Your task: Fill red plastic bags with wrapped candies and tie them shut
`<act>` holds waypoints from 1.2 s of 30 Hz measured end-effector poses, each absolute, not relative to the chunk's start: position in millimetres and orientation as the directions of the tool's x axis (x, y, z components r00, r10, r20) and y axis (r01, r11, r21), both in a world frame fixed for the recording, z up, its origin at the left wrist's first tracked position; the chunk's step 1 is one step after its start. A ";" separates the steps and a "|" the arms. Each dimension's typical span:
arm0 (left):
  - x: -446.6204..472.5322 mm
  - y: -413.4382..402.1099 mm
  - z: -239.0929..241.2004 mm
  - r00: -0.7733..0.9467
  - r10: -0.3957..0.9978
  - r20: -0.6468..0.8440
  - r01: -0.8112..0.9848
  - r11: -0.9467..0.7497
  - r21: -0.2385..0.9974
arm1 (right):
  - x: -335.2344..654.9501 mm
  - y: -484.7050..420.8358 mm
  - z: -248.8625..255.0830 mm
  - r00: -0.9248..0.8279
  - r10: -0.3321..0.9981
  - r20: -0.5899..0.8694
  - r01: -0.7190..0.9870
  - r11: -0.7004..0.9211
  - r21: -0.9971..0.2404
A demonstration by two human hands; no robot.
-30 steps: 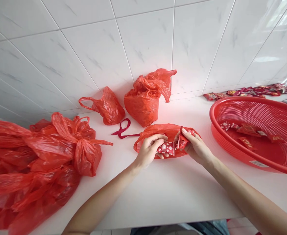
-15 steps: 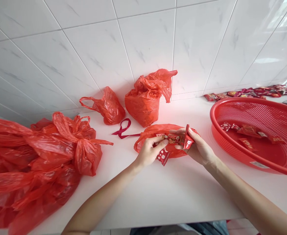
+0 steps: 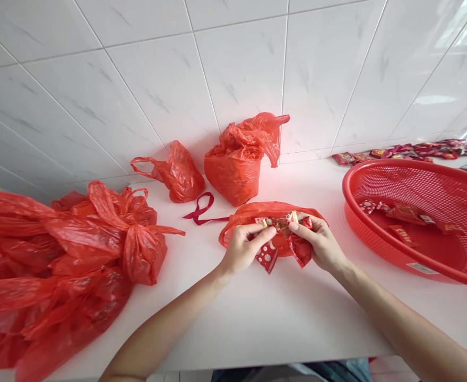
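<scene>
Over a red plastic bag (image 3: 253,209) lying on the counter, both my hands pinch one twist-wrapped candy (image 3: 282,223) with gold-edged ends. My left hand (image 3: 242,245) is closed on its left end and also keeps a red polka-dot candy packet (image 3: 266,257) under the fingers. My right hand (image 3: 323,241) grips the candy's right end between thumb and finger. More red wrapped candy (image 3: 300,249) hangs from that hand's curled fingers. The palms hide part of what is held.
At the right stands a red perforated basket (image 3: 355,233) with several candies inside. Wrapped candies (image 3: 412,150) line the wall behind it. Two red bags (image 3: 233,170) and a dark red ribbon (image 3: 204,209) lie at the back. A heap of red plastic bags (image 3: 78,254) fills the left.
My right hand has turned and now pinches the right end of the twist-wrapped candy. The red packet in it has swung down below the fingers. My left hand stays nearly in place.
</scene>
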State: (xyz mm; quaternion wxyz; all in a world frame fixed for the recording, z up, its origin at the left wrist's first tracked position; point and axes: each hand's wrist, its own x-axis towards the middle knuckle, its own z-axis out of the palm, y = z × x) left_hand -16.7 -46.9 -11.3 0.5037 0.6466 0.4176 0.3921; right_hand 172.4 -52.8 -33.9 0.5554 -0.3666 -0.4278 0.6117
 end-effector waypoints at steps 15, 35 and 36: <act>-15.6 -48.5 -13.5 0.443 0.893 0.078 0.086 -0.128 0.988 | 176.5 -52.5 -30.4 -0.235 0.971 0.040 -0.227 -0.015 -0.974; -16.9 -48.1 -5.5 0.336 0.942 0.026 0.052 -0.046 0.998 | 179.4 -56.5 -32.8 -0.182 0.978 0.107 -0.267 0.056 -0.962; -16.8 -48.2 -5.0 0.336 0.942 0.017 0.037 -0.031 0.999 | 179.2 -56.8 -32.9 -0.180 0.978 0.103 -0.267 0.052 -0.962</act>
